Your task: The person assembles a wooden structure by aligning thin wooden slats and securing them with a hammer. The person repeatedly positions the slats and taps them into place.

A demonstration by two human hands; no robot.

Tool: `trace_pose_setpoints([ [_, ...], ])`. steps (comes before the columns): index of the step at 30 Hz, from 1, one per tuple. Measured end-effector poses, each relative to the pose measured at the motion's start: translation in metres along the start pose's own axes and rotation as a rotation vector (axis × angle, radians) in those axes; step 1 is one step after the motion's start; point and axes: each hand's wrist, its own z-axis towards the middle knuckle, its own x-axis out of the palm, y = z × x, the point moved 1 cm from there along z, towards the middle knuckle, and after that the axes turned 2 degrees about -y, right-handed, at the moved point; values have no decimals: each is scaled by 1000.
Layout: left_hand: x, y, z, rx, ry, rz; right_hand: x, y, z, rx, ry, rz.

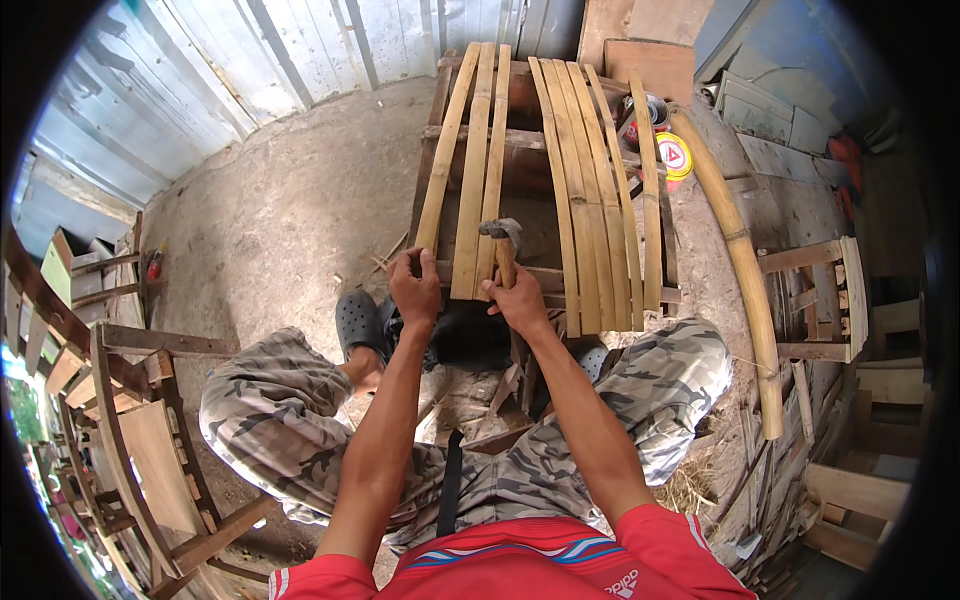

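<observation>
The left hand [413, 287] has its fingertips at the end of a bamboo slat [447, 155]; whether they pinch anything is too small for me to tell. The right hand [516, 300] hides the lower end of the hammer [505, 256]. Below the wooden frame [525, 138], something black [473, 335] is lost in shadow. Another slat [643, 140] partly covers a tin [658, 108]. The red shirt [500, 570] runs off the lower edge.

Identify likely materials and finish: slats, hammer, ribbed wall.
Slats: bamboo, seemingly unvarnished; tan strips crossed by node lines.
Hammer: head probably steel, dull grey; handle likely bare wood, tan.
Wall: apparently sheet metal, given its ribs and silvery sheen; coating unclear.
</observation>
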Motion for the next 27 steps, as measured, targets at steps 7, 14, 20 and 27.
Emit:
trace_pose_setpoints([
  [7,-3,-2,0,-25,12,3,-1,2,6,33,68,63],
  [14,-3,-5,0,2,25,62,-2,1,9,94,89,226],
  [20,-2,-5,0,-9,36,60,-1,2,8,127,50,291],
  [27,-2,-7,0,-1,32,63,-2,0,8,132,51,288],
])
